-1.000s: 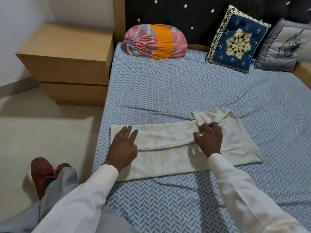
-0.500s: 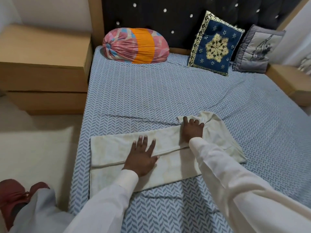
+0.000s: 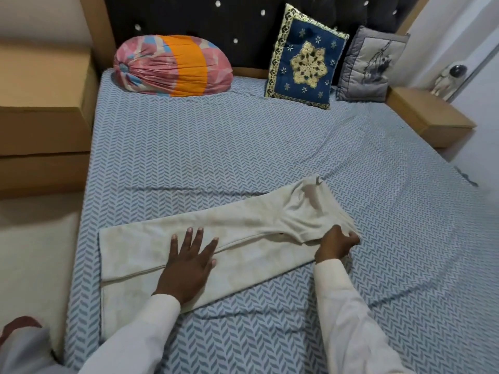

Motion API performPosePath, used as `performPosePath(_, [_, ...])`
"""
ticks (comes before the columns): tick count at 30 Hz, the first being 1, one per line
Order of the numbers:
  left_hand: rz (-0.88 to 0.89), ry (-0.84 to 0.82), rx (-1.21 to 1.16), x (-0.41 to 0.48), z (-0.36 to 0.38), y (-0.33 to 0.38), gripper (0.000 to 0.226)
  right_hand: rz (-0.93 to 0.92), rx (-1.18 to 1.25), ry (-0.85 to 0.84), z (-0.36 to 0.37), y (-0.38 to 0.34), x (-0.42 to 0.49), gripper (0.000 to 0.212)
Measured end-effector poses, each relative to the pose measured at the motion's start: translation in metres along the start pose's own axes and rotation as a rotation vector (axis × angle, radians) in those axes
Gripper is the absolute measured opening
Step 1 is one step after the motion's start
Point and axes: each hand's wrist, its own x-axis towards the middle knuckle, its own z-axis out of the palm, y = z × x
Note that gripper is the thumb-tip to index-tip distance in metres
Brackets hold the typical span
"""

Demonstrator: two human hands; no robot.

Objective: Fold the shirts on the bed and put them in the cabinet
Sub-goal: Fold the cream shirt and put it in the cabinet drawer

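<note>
A cream shirt [image 3: 243, 233], folded lengthwise into a long strip, lies across the near part of the bed [image 3: 243, 147], which has a blue herringbone sheet. My left hand [image 3: 189, 263] presses flat on the strip's middle-left with fingers spread. At the shirt's right end my right hand [image 3: 336, 242] grips the bunched cloth and lifts that edge slightly off the sheet. No other shirt shows on the bed.
A wooden bedside cabinet [image 3: 40, 109] stands left of the bed, another [image 3: 429, 117] at the right with a small figurine [image 3: 449, 79]. A pink-orange bolster [image 3: 172, 66], a blue cushion [image 3: 305, 58] and a grey cushion [image 3: 370, 63] lean at the headboard.
My right hand left the shirt's far fold, slid to its right end and took hold of the cloth. My left hand moved right along the strip. The view shifted rightward.
</note>
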Motion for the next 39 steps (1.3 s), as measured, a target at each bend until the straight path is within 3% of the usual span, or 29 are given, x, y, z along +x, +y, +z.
performPosePath(2, [-0.022,0.038,-0.025,-0.001,-0.006,-0.001,0.054,-0.044,-0.16,0.064,-0.01,-0.003,0.011,0.049])
performPosePath(4, [-0.097,0.048,-0.007,0.002,-0.02,0.003,0.058,-0.14,-0.303,0.026,-0.008,-0.008,0.02,0.05])
performPosePath(8, [-0.253,-0.101,0.074,0.024,-0.053,0.014,0.091,-0.357,-0.406,-0.316,0.035,-0.026,0.034,0.048])
performPosePath(12, [-0.272,-0.226,0.032,0.042,-0.064,0.018,0.093,-0.143,-0.407,-0.539,0.09,-0.041,0.049,0.066])
performPosePath(16, [-0.275,-0.271,0.005,0.047,-0.064,0.016,0.092,-0.048,-0.492,-0.46,0.12,-0.047,0.07,0.082])
performPosePath(19, [-0.271,-0.267,-0.005,0.047,-0.064,0.016,0.091,-0.098,-0.633,-0.325,0.109,-0.054,0.074,0.062])
performPosePath(23, [-0.257,-0.246,0.021,0.045,-0.064,0.015,0.085,-0.17,-0.766,-0.39,0.089,-0.049,0.081,0.045])
performPosePath(29, [-0.192,-0.026,-0.008,0.022,-0.053,0.011,0.027,-0.233,-0.635,-0.355,0.085,-0.051,0.076,0.029])
performPosePath(32, [-0.178,0.019,-0.05,0.015,-0.044,0.009,0.017,-0.238,-0.619,-0.364,0.086,-0.058,0.076,0.025])
performPosePath(34, [-0.186,0.023,-0.08,0.014,-0.042,0.009,0.017,-0.211,-0.615,-0.425,0.092,-0.058,0.085,0.042])
performPosePath(37, [-0.202,0.014,-0.107,0.014,-0.042,0.01,0.015,-0.069,-0.555,-0.426,0.096,-0.05,0.106,0.091])
performPosePath(39, [-0.208,0.019,-0.116,0.015,-0.042,0.009,0.014,-0.034,-0.504,-0.359,0.082,-0.057,0.08,0.085])
